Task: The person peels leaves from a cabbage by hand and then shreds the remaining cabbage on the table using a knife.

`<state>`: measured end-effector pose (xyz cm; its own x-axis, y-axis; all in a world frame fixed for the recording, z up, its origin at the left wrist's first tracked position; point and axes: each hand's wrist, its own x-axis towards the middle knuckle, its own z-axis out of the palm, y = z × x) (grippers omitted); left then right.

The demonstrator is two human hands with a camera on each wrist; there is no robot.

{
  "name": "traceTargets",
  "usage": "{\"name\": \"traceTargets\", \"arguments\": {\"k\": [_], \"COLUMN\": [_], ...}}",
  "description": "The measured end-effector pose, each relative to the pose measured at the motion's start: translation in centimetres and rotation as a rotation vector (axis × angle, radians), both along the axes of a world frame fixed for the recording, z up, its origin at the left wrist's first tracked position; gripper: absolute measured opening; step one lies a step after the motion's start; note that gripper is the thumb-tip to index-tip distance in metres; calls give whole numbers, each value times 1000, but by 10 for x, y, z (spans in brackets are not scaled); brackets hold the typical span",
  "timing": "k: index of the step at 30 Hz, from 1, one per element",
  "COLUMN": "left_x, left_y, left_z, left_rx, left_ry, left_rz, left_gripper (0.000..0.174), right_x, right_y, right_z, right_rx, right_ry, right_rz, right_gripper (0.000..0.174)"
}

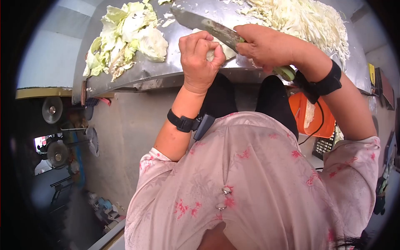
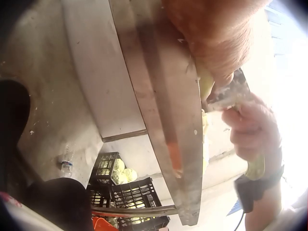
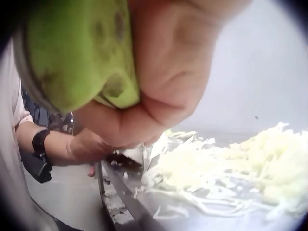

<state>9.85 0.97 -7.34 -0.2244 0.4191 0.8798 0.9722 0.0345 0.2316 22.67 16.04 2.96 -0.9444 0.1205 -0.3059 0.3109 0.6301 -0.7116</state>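
Observation:
In the head view a large knife (image 1: 214,31) with a green handle (image 3: 82,53) is gripped in my right hand (image 1: 266,46), its blade pointing up and left. My left hand (image 1: 199,58), fingers curled, holds a pale piece of cabbage (image 1: 225,50) at the metal table's near edge, close beside the blade. How the fingers meet the piece is partly hidden. Shredded cabbage (image 1: 302,23) is heaped behind the right hand. Loose outer cabbage leaves (image 1: 125,37) lie at the left of the table.
The metal table (image 1: 175,68) ends just before the person's body. Below it at the right stand an orange container (image 1: 318,121) and black crates (image 2: 137,195), with whole cabbages (image 2: 124,175) in one. A clear bottle (image 2: 67,164) is on the floor. Fans (image 1: 57,153) stand at the left.

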Motion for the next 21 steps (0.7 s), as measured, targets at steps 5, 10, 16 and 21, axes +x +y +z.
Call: {"name": "traceTargets", "arguments": {"k": [5, 10, 16, 21], "left_x": [0, 1, 1, 0], "left_y": [-1, -3, -1, 1], "left_z": [-2, -2, 0, -1], "left_rx": [6, 7, 14, 13], "left_ry": [-9, 8, 13, 20], "left_rz": [1, 7, 8, 25], "left_gripper": [15, 15, 15, 15], "right_x": [29, 45, 42, 46], "right_y": [-20, -28, -32, -36], "right_z": [7, 8, 7, 7], "right_rx": [-98, 94, 97, 137], "right_ry": [156, 416, 415, 392], "right_rz": [-204, -101, -45, -42], "right_gripper": [20, 20, 18, 17]}}
